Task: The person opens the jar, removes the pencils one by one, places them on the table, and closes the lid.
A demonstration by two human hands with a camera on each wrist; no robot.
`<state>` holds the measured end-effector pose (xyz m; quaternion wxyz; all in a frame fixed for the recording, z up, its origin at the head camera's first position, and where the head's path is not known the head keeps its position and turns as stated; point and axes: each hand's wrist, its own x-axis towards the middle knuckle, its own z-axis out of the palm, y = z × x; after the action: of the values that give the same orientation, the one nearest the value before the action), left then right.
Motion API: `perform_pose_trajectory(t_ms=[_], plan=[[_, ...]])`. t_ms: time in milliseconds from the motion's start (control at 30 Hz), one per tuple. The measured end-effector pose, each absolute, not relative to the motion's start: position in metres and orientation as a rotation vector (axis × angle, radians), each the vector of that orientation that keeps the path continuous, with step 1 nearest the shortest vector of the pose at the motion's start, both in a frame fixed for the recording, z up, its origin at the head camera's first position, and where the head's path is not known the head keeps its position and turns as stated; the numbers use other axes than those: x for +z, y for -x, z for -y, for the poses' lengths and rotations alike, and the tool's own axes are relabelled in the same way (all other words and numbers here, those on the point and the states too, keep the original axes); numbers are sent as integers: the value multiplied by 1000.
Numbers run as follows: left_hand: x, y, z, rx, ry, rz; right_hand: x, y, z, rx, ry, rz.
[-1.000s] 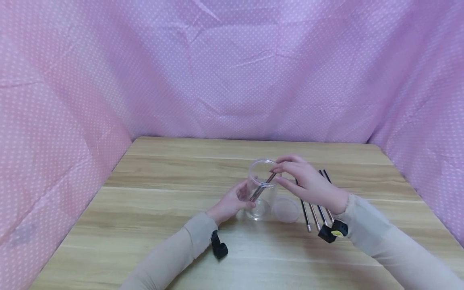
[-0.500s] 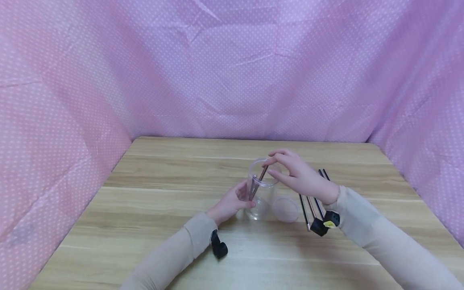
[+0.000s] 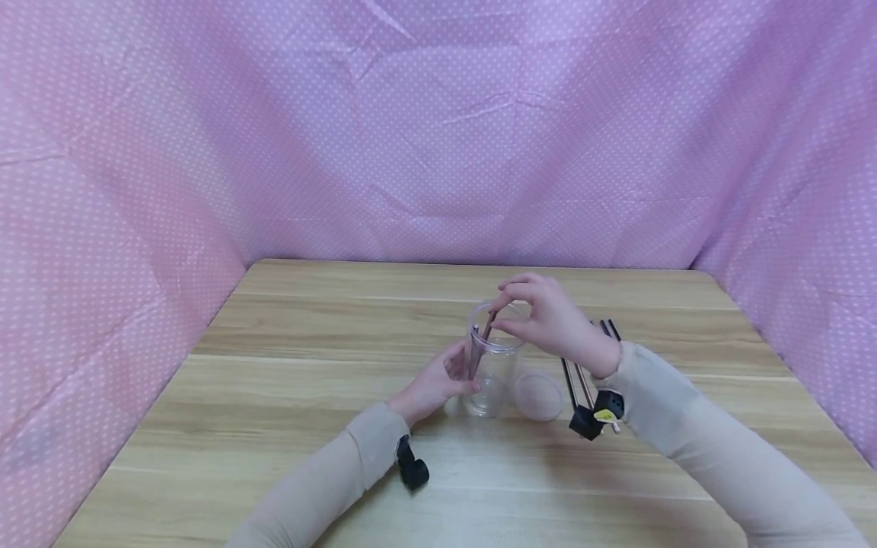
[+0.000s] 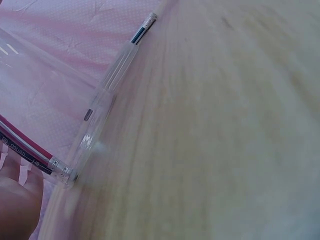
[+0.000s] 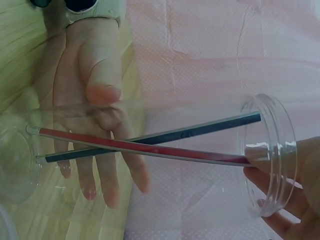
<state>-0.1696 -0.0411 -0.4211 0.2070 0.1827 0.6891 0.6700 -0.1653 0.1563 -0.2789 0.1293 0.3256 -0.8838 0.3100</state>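
A tall clear plastic jar (image 3: 503,365) stands upright on the table, its mouth uncovered. My left hand (image 3: 438,384) holds it low on the left side; through the wall the right wrist view shows that hand's fingers (image 5: 107,175). Two pencils cross inside the jar: a red one (image 5: 150,149) and a dark one (image 5: 200,129), eraser ends down at the bottom. At the mouth my right hand (image 3: 544,316) pinches the upper end of the red pencil between thumb and fingers. The dark pencil's upper end leans against the rim, untouched.
A round translucent lid (image 3: 538,396) lies right of the jar. Several more pencils (image 3: 570,384) lie side by side under my right forearm, partly hidden. Pink dotted cloth (image 3: 438,152) hangs around the wooden table (image 3: 308,320).
My right hand has moved left and slightly up over the jar's mouth, bringing the red pencil more upright. My left hand and the jar have stayed in place.
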Motion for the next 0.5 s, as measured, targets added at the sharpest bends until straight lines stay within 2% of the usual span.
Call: perform_pose_trajectory(t_ms=[500], plan=[[-420,179,46,1871,-536,-1877,-281,176,-145,938,-955,2542]])
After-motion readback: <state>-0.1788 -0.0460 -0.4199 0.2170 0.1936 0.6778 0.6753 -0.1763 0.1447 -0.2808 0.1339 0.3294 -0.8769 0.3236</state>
